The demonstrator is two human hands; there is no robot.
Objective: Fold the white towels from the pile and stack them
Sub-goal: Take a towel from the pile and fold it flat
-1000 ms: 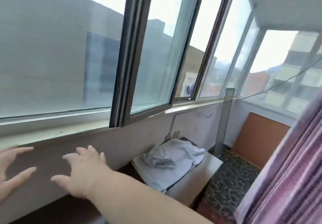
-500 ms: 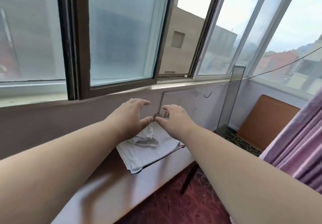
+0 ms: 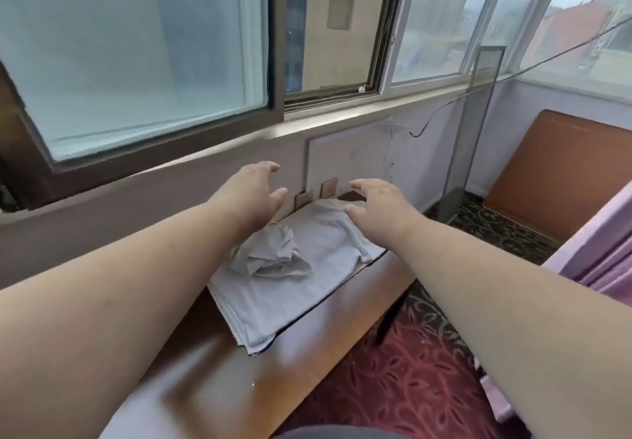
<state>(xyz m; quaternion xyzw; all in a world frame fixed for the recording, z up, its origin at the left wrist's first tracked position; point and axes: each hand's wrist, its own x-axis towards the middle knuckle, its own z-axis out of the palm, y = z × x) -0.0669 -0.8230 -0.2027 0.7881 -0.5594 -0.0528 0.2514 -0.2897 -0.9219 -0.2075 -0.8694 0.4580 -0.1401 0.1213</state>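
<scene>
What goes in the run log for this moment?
phase: reaching | left hand: open, above crumpled towel | right hand: open, over flat towels | desk: nothing gripped yet

A hotel-like room: patterned red carpet (image 3: pixel 403 380), a long wooden desk (image 3: pixel 239 380) under wide sliding windows (image 3: pixel 143 52), and a striped curtain (image 3: pixel 602 243)

Far edge of the white towels (image 3: pixel 301 288) hidden behind the left hand (image 3: pixel 251 196) and right hand (image 3: pixel 378 211), middle of the frame. Unclear whether either touches the cloth. Crumpled towel (image 3: pixel 270 257) partly covered by the left wrist. Both forearms cut off at the lower edges. Counter (image 3: pixel 219 384) cut off at the bottom left. Purple curtain (image 3: pixel 595 254) cropped at the right edge. Buildings beyond the window (image 3: pixel 143 48) blurred, upper frame.
</scene>
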